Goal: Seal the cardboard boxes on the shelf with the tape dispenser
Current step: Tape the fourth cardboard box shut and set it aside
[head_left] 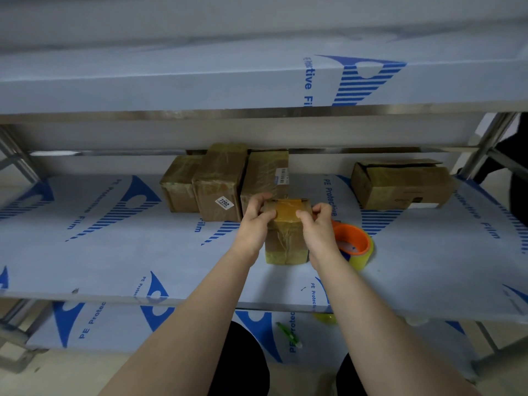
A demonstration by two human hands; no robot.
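Both hands hold a small cardboard box on the shelf: the left hand curls round its upper left edge, the right hand pinches its upper right edge, thumb on the tape. Just right of the grip lies the orange tape dispenser. Behind the grip stand three taped boxes, and well to its right a box with loose flaps.

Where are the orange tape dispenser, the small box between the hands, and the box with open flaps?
Orange tape dispenser (pixel 353 230): head view, orange ring.
Small taped cardboard box (pixel 285 244): head view, front face.
Open-flapped cardboard box (pixel 400 192): head view, front side.
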